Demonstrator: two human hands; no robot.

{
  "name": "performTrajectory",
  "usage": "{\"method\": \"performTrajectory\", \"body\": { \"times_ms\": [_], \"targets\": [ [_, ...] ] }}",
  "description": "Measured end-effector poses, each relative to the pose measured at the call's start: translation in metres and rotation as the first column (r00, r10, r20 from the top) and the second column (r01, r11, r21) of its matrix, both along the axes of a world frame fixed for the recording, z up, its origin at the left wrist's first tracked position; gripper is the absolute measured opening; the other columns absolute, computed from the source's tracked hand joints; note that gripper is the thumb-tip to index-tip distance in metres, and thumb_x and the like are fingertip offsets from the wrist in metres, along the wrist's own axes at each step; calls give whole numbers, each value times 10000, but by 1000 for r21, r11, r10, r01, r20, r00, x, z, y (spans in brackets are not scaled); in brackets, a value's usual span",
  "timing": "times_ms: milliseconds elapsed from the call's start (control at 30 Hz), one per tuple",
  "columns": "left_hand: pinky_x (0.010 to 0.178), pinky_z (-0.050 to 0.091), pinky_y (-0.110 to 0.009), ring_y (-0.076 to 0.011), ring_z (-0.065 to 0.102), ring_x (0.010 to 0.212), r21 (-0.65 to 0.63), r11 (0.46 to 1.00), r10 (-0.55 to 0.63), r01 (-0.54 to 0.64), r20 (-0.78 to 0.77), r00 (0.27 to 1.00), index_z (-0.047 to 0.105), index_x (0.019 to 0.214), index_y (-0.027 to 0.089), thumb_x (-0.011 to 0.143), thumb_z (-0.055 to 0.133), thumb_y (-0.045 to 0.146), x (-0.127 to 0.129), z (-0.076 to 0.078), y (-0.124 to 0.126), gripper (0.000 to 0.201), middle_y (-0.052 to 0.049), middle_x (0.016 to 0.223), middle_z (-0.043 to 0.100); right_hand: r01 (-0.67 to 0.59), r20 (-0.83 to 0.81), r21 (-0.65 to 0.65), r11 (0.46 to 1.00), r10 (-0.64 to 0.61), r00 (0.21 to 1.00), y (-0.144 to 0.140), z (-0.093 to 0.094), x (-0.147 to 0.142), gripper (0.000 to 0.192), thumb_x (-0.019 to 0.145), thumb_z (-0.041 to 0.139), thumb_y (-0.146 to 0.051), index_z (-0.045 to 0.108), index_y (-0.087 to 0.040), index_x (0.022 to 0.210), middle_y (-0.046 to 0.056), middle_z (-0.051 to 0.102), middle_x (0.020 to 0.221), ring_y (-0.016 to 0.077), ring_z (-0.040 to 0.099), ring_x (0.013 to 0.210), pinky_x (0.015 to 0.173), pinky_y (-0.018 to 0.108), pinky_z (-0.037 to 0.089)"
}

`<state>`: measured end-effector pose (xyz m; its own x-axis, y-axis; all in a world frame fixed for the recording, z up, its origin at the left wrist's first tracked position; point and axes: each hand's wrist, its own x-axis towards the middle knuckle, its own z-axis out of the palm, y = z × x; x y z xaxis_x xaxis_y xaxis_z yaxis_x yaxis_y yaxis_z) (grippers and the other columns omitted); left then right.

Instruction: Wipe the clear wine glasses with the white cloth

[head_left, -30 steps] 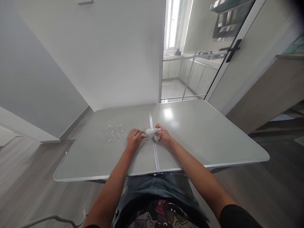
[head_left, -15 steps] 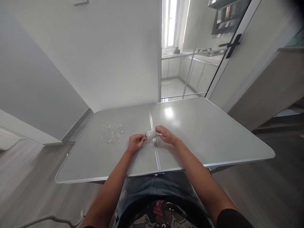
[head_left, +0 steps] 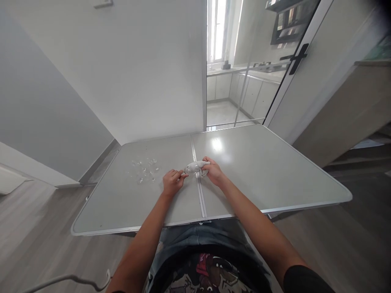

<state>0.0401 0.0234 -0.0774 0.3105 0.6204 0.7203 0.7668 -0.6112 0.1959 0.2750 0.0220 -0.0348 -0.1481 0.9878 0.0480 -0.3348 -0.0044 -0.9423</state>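
Head view: glass (head_left: 190,168) in left hand (head_left: 172,182), cloth (head_left: 204,163) in right hand (head_left: 215,173)

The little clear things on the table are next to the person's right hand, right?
Not quite: the head view shows the little clear things on the table on the side of the left hand, not the right hand.

On my feed the glass piece (head_left: 190,167) is clear, and the cloth (head_left: 203,163) at its three o'clock white. At its nine o'clock I see colourless, see-through small pieces (head_left: 141,179). The table (head_left: 265,171) reads plain grey-green, edged silver; the door handle (head_left: 298,59) at two o'clock, black; the jeans (head_left: 195,234) at six, faded blue.
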Motion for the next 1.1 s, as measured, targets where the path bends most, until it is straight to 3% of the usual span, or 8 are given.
{"method": "performTrajectory", "body": {
  "times_ms": [167,300,400,533,700,833,967,1100],
  "targets": [
    [607,384,-287,-140,543,582,-68,994,-83,82,-5,997,708,872,222,921,630,417,1,-2,-4,216,-10,612,630,-171,358,303,938,54,932,5,-6,11,228,611,488,-171,293,-235,710,-33,293,661,149,290,642,595,279,279],
    [602,378,-286,-142,528,573,-49,996,-72,73,17,997,701,856,214,920,631,413,2,-4,-3,220,-7,584,601,-191,537,542,818,-162,828,9,-15,16,187,633,465,-114,343,-232,712,2,402,706,196,352,774,750,326,329],
    [584,366,-281,-137,510,556,-24,999,-27,28,51,998,697,843,212,929,617,417,0,-4,0,236,-5,565,576,-136,507,505,852,-165,846,9,-19,9,203,670,466,-109,333,-236,754,-6,383,724,188,342,756,719,314,313],
    [591,367,-283,-141,524,568,-28,998,-47,48,9,999,698,841,215,929,611,417,-1,-4,1,238,-11,569,577,-172,365,331,928,43,930,8,-16,4,241,678,494,-158,288,-239,773,-32,301,728,149,277,679,635,279,263],
    [622,393,-286,-150,539,599,-48,993,-110,111,14,994,702,876,221,921,622,391,3,-4,-2,193,-18,600,604,-289,300,242,926,212,930,8,-8,15,275,603,509,-160,283,-232,743,-39,266,705,138,255,656,616,272,238],
    [635,400,-287,-152,549,613,-73,990,-119,119,4,993,706,880,223,923,621,402,3,-4,-2,203,-25,625,625,-212,424,417,884,18,906,9,-11,16,201,622,461,-150,286,-225,686,-28,290,673,153,271,663,637,295,241],
    [621,392,-285,-150,542,600,-65,995,-74,76,25,997,702,873,220,927,618,423,1,-4,0,226,-19,605,608,-16,428,502,865,-232,873,7,-14,14,178,641,457,-138,316,-231,696,-12,364,687,177,338,716,670,306,275],
    [625,388,-289,-150,539,601,-55,996,-64,65,7,998,702,869,224,932,609,428,0,-5,0,232,-21,606,597,29,310,391,920,-161,937,8,-11,13,216,643,474,-148,296,-232,733,-26,331,699,154,306,681,633,286,264]
  ]
}}
